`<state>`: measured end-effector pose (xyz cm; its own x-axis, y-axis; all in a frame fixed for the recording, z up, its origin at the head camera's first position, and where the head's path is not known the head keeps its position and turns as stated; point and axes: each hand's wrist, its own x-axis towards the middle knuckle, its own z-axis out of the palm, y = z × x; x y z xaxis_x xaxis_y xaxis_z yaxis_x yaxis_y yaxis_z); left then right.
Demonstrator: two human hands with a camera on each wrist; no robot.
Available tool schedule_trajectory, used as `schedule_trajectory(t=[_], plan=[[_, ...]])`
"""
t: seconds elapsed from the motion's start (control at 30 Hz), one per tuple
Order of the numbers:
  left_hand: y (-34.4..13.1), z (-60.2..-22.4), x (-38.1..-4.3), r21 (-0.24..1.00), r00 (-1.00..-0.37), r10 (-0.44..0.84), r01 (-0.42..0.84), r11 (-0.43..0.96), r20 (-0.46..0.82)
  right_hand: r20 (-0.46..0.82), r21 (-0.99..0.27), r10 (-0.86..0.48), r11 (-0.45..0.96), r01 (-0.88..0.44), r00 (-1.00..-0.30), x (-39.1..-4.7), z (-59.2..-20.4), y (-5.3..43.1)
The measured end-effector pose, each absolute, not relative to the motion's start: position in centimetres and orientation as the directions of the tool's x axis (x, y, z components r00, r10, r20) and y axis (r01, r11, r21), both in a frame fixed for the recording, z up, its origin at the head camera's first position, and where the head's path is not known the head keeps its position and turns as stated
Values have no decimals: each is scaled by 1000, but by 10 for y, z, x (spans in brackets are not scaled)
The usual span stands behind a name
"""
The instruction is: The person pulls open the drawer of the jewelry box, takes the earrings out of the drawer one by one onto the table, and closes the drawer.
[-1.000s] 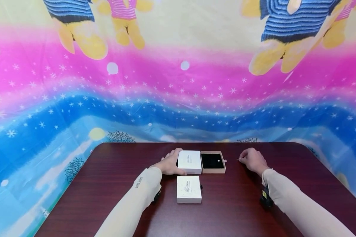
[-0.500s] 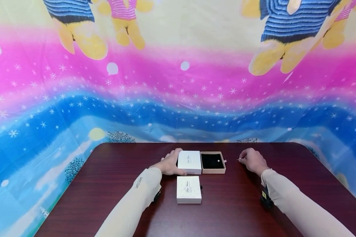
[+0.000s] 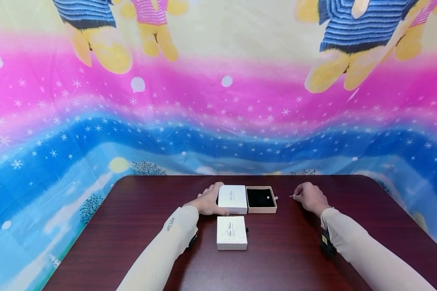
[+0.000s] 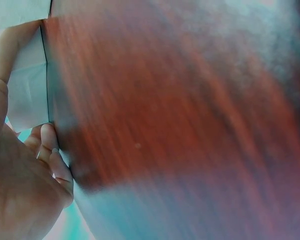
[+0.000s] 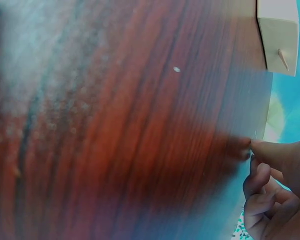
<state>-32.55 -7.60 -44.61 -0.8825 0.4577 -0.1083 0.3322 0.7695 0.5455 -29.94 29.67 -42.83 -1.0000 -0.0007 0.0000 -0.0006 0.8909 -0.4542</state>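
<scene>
My left hand (image 3: 209,200) grips a white box sleeve (image 3: 234,198) from its left side, thumb along the near face and fingers at the far side; the left wrist view shows this grip on the white box (image 4: 29,95). Out of the sleeve's right side stands a drawer tray (image 3: 263,210) with a black pad (image 3: 258,198) and one small pearl-like stud (image 3: 268,197). To the right of the tray, my right hand (image 3: 310,197) pinches a tiny thin pin-like piece (image 5: 255,134) between thumb and forefinger, its tip sticking out; the rest is hidden by the fingertips.
A second white box (image 3: 232,233), closed, lies in front of the sleeve, with a dark tab (image 3: 247,230) on its right side. All stand on a dark red-brown table (image 3: 276,258). Behind its far edge hangs a colourful printed cloth (image 3: 218,109).
The tiny piece at my right fingertips shows a little more, pointing left. Both hands and the boxes stay practically where they were.
</scene>
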Motion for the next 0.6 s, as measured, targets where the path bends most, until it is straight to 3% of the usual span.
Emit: schedule_trajectory(t=[0.6], plan=[[-77, -441, -321, 556, -879, 468, 346, 756, -89, 0, -443, 9, 897, 8, -1000, -298, -426, 299]])
